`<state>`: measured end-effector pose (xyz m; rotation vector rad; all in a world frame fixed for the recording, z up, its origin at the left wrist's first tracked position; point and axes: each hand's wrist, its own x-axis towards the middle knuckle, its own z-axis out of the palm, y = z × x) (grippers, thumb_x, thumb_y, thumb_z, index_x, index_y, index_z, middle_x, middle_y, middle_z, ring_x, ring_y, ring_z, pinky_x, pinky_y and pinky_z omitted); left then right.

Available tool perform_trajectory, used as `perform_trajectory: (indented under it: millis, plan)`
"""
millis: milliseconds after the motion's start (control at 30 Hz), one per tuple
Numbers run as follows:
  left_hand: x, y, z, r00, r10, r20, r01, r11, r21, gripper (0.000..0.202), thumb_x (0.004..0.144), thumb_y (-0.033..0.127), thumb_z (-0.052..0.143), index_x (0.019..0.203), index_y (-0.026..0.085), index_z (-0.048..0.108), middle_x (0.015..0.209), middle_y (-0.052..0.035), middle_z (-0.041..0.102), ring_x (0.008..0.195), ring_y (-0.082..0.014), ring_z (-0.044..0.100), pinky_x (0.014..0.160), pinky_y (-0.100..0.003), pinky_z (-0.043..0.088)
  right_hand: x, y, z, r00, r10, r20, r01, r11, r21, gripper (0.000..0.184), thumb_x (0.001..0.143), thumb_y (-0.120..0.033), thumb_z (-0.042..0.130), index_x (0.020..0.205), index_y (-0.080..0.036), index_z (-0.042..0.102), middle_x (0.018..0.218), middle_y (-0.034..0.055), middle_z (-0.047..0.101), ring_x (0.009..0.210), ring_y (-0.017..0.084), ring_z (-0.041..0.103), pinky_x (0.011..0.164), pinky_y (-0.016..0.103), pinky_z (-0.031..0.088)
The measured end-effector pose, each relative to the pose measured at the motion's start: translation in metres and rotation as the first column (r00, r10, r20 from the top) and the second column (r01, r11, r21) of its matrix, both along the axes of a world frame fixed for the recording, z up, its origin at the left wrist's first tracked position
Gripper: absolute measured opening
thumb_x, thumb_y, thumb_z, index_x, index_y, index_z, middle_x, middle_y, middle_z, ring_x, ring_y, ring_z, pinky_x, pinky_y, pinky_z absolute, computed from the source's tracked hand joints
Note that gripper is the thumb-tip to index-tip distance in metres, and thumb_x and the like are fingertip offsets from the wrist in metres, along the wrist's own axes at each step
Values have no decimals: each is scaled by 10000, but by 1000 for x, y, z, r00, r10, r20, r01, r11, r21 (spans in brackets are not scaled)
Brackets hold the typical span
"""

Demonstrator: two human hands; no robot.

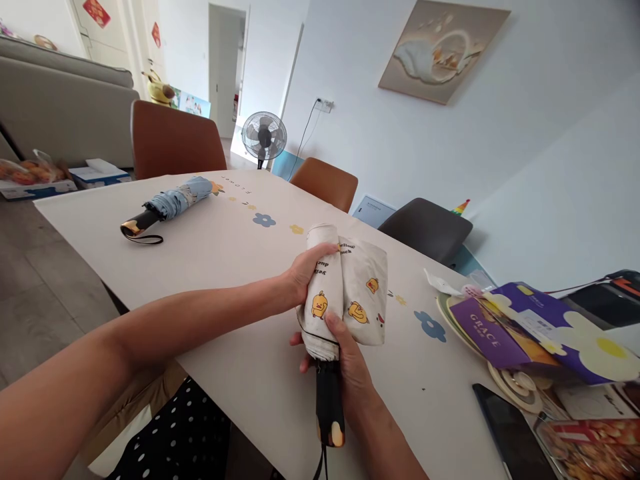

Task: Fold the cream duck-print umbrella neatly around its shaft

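A folded white umbrella [326, 287] printed with yellow ducks is held over the table, its black handle [329, 400] pointing toward me. Most of the canopy is rolled round the shaft; a loose flap [367, 293] sticks out to the right. My left hand [305, 275] grips the upper part, thumb on top and the other fingers hidden behind. Lower down, my right hand [347, 357] wraps the canopy just above the handle, with fingertips showing on the left side. A wrist strap hangs from the handle's end.
On the white table [240, 267], a folded blue umbrella [180, 199] lies at the left. At the right are a purple box [500, 330], a phone [513, 427] and food packages [595, 440]. Chairs [177, 140] and a fan [264, 135] stand beyond.
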<state>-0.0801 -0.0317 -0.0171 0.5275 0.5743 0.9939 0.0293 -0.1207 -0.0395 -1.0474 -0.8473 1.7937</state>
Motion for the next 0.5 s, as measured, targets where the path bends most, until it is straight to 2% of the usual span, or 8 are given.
perform_trajectory:
  millis: [100, 200, 333, 400, 500]
  plan:
    - [1, -2, 1, 990, -123, 62, 126, 991, -51, 503, 631, 505, 632, 967, 131, 615, 913, -151, 679, 835, -312, 637, 783, -461, 493, 0, -1, 0, 996, 3, -85, -1, 1000, 18, 407, 731, -404, 651, 1066, -186, 574, 1020, 86, 640, 890, 271, 649, 570, 340, 574]
    - [1, -3, 0, 981, -180, 67, 185, 980, -72, 550, 621, 546, 628, 979, 129, 616, 905, -159, 679, 840, -334, 635, 781, -491, 488, 0, -1, -1, 986, 14, -164, -11, 1000, 21, 406, 727, -372, 662, 1078, -187, 578, 1088, 87, 630, 991, 270, 617, 774, 404, 544]
    - [1, -2, -1, 986, -130, 100, 132, 991, -16, 479, 672, 482, 607, 992, 126, 614, 904, -138, 682, 855, -299, 638, 818, -457, 485, 0, 0, -4, 990, -10, -137, 6, 1000, -30, 381, 715, -379, 674, 1019, -158, 611, 918, 91, 672, 854, 248, 658, 816, 428, 522]
    - [1, -1, 0, 990, -96, 100, 97, 995, -4, 441, 685, 452, 601, 981, 125, 616, 895, -130, 683, 855, -283, 639, 827, -438, 488, -3, -1, -2, 991, -83, -104, 78, 996, -44, 337, 711, -362, 678, 975, -161, 624, 850, 73, 673, 786, 226, 665, 796, 413, 532]
    - [0, 0, 1, 995, -67, 78, 69, 997, -24, 415, 682, 438, 609, 958, 127, 617, 879, -122, 684, 843, -276, 642, 822, -428, 496, -10, -4, 4, 970, -219, -107, 220, 975, 3, 296, 685, -314, 699, 932, -167, 629, 853, 52, 668, 806, 204, 657, 782, 365, 542]
